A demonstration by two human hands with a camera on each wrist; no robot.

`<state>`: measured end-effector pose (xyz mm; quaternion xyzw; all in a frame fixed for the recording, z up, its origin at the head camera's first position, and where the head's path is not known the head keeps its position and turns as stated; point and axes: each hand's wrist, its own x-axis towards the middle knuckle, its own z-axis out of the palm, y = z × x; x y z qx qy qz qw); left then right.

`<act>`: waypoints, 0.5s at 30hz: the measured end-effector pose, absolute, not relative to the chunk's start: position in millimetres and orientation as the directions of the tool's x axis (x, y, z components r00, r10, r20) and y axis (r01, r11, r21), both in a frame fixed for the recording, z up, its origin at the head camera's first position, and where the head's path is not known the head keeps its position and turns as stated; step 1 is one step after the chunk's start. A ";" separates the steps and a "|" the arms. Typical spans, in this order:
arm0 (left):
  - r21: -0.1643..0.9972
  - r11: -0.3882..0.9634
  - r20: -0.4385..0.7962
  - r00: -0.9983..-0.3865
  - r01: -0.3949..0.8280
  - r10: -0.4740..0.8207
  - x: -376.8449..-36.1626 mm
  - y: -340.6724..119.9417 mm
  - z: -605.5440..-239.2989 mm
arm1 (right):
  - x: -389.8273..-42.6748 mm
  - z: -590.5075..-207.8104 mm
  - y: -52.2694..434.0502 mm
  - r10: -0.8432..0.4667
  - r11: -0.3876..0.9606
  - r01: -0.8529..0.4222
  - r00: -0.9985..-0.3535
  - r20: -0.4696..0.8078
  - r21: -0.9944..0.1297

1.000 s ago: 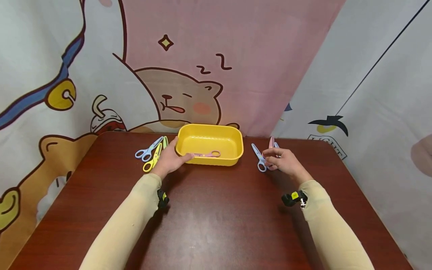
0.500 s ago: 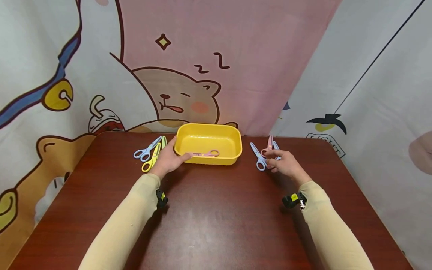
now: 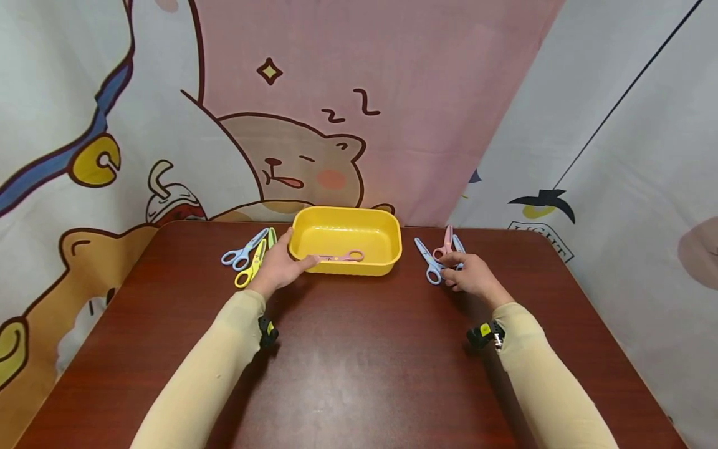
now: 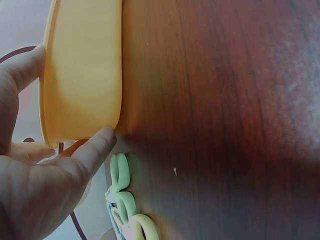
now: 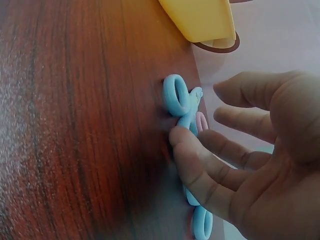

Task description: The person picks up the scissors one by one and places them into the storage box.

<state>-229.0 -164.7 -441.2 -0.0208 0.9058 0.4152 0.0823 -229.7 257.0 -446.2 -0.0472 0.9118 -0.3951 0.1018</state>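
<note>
In the head view, my left hand (image 3: pixel 276 265) holds the near left corner of a yellow plastic tray (image 3: pixel 389 267). Its thumb lies at the front rim and its fingers against the end wall, as the left wrist view shows too. A pair of pink scissors (image 3: pixel 353 255) lies inside the tray. Over to the right, my right hand (image 3: pixel 471 274) hovers low at a group of scissors, its thumb apart from its loosely bent fingers. Blue scissors (image 3: pixel 433 272), pink scissors (image 3: pixel 447 240) and another blue pair (image 3: pixel 459 244), partly hidden, lie there. Whether a fingertip touches them, I cannot tell.
Left of the tray lie blue scissors (image 3: pixel 240 257), yellow scissors (image 3: pixel 249 272) and green scissors (image 3: pixel 272 237), the green pair partly covered by my left hand. The brown table (image 3: pixel 348 362) ends at a printed cloth backdrop (image 3: pixel 437 125) behind the tray.
My right hand has dropped slightly closer to the scissors at the right, uncovering more of the pink pair. The left hand stays on the tray. The head view has shifted slightly.
</note>
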 end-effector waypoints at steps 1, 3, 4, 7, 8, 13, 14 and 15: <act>0.748 0.655 -0.163 -0.986 -0.103 0.031 -229.1 -164.8 -441.3 | -229.8 -446.3 256.8 -0.159 0.690 0.000 -0.976 -0.151 -0.724; 0.747 0.658 -0.156 -0.987 -0.096 0.034 -229.2 -164.9 -441.6 | -230.2 -446.4 256.2 -0.148 0.704 0.003 -0.977 -0.151 -0.710; 0.747 0.659 -0.153 -0.988 -0.091 0.037 -229.3 -165.0 -442.0 | -230.2 -446.4 256.1 -0.150 0.713 -0.003 -0.978 -0.148 -0.701; 0.746 0.660 -0.150 -0.988 -0.087 0.040 -229.3 -165.3 -443.0 | -230.3 -446.0 254.9 -0.152 0.729 -0.019 -0.979 -0.134 -0.684; 0.745 0.662 -0.151 -0.988 -0.085 0.042 -229.3 -165.4 -443.6 | -230.5 -446.0 254.5 -0.157 0.735 -0.029 -0.979 -0.128 -0.678; 0.744 0.663 -0.149 -0.988 -0.084 0.042 -228.9 -165.6 -444.6 | -232.7 -449.0 253.2 -0.168 0.786 -0.075 -0.981 -0.094 -0.614; 0.745 0.661 -0.148 -0.988 -0.084 0.042 -228.8 -165.6 -444.7 | -233.2 -450.2 252.9 -0.170 0.802 -0.090 -0.982 -0.081 -0.591; 0.745 0.662 -0.147 -0.988 -0.083 0.042 -228.6 -165.5 -444.8 | -233.7 -451.2 252.5 -0.172 0.816 -0.102 -0.983 -0.070 -0.569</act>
